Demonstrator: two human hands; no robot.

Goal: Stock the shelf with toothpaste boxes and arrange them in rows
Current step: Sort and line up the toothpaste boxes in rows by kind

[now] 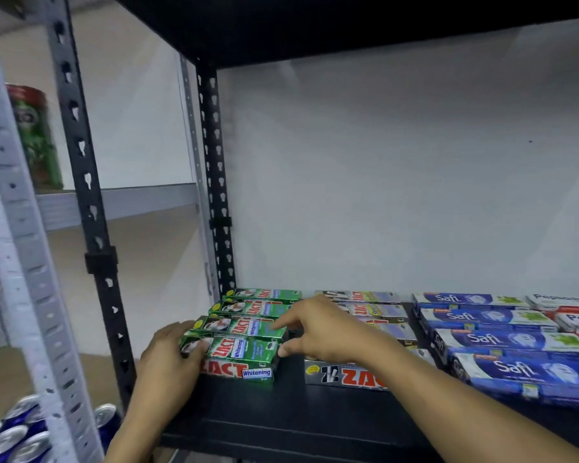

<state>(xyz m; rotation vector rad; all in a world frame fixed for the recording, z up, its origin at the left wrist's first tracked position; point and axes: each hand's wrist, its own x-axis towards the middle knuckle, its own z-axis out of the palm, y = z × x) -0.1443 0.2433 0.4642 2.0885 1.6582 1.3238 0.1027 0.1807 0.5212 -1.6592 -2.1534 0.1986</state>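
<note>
Squaring front green ZACT box (238, 355) at left front of black shelf (281, 416): left hand (168, 355) curls round its left end; right hand (318, 329), fingers spread, thumb pressing its right end (forefinger on box behind (248, 327)). Hazard: uneven squeeze likely skews green row (258, 309).

light: even, soft | shelf underside (348, 25): dark | edges: bent, blurred | centre: sharp

Single head-worn wide-angle view, facing forward and slightly down into a black shelf bay (281, 416) at close range; the upper board (348, 25) bounds the top edge, the white back wall (398, 178) fills the centre, a grey rack (17, 248) stands at left, rows of toothpaste boxes (482, 317) lie low in frame
</note>
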